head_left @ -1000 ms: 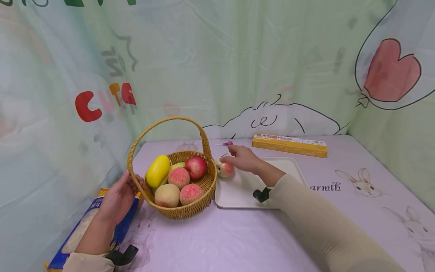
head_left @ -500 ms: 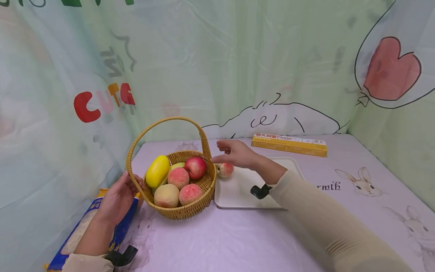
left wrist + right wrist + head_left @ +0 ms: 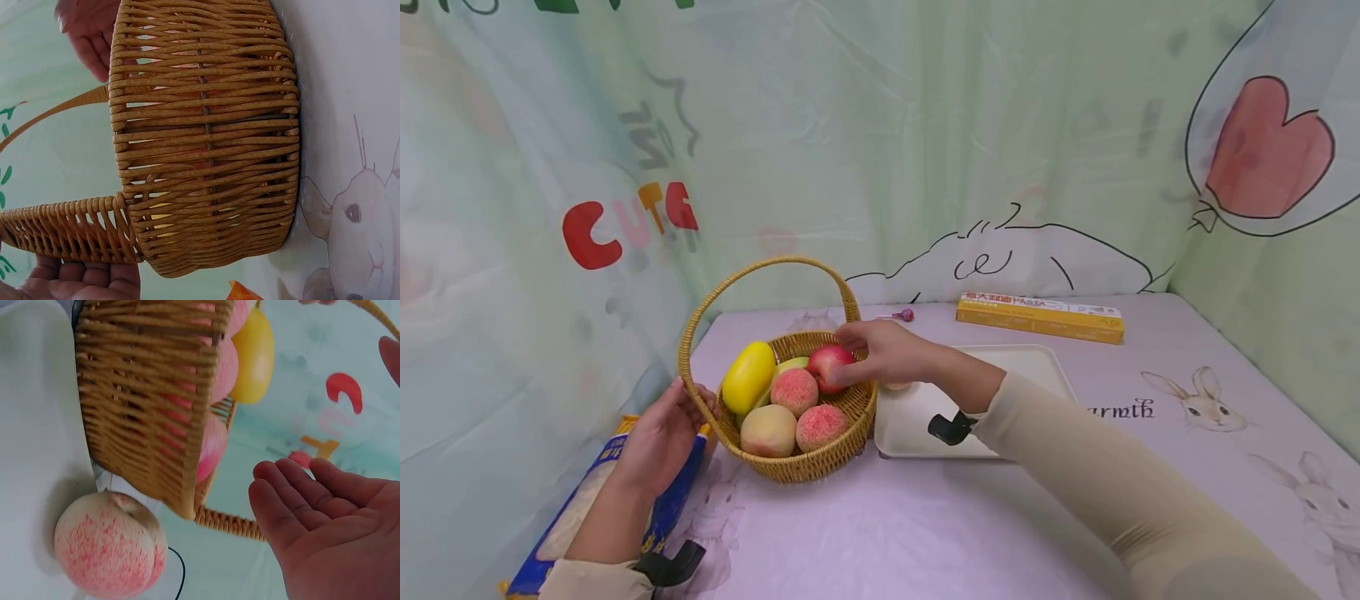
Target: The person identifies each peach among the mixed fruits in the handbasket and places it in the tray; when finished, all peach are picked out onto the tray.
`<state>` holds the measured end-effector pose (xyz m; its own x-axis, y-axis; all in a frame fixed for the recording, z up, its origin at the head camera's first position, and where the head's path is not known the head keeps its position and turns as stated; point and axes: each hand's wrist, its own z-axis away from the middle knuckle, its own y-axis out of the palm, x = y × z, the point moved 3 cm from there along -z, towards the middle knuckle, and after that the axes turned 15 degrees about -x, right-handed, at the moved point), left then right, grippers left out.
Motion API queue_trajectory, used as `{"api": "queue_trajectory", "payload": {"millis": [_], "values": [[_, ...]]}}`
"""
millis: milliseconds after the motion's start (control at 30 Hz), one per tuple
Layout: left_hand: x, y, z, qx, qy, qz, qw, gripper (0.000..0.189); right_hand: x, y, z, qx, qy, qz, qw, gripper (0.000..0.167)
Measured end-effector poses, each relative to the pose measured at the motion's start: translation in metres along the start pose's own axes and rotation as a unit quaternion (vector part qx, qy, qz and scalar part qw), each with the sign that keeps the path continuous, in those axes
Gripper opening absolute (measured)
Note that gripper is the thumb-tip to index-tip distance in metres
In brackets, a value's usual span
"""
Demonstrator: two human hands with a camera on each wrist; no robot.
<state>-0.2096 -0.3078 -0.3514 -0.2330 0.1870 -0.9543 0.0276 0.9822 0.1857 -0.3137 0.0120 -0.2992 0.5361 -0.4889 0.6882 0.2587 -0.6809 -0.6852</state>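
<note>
A woven basket (image 3: 797,473) with an arched handle stands on the table. Inside lie a red apple (image 3: 829,367), a yellow oval fruit (image 3: 749,377), several peaches (image 3: 768,431) and a paler fruit partly hidden. My left hand (image 3: 662,429) holds the handle's base at the basket's left side; its fingers go behind the handle in the left wrist view. Over the right rim, my right hand (image 3: 895,354) hovers beside the apple, its fingers extended and holding nothing in the right wrist view. Another peach (image 3: 109,547) sits on the white tray (image 3: 970,417), mostly behind that hand in the head view.
A yellow pasta box (image 3: 1039,319) lies at the back, behind the tray. Near it is a small pink lollipop (image 3: 907,315). At left, a blue-and-yellow bag (image 3: 580,500) lies beside the basket. Printed curtains (image 3: 880,150) enclose the table.
My right hand has moved left from above the tray's peach to over the basket's right rim, beside the apple. The left hand stays on the handle, and the fruit looks unmoved.
</note>
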Motion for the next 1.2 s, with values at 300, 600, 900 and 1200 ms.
{"api": "queue_trajectory", "payload": {"millis": [300, 600, 900, 1200], "values": [[0.000, 0.001, -0.001, -0.007, 0.002, 0.000, 1.0000, 0.037, 0.014, 0.027, 0.002, 0.076, -0.028, 0.064, 0.9947, 0.059], [0.000, 0.001, -0.001, 0.000, 0.001, 0.012, 0.9999, 0.037, 0.018, 0.056, 0.003, 0.118, -0.027, 0.100, 0.9875, 0.042], [0.002, 0.002, -0.002, 0.013, -0.001, 0.022, 0.9997, 0.039, 0.018, 0.073, 0.002, 0.121, -0.011, 0.162, 0.9792, 0.033], [0.003, -0.001, 0.002, 0.027, 0.003, 0.043, 0.9987, 0.041, 0.027, 0.086, 0.001, 0.124, 0.012, 0.200, 0.9719, 0.030]]}}
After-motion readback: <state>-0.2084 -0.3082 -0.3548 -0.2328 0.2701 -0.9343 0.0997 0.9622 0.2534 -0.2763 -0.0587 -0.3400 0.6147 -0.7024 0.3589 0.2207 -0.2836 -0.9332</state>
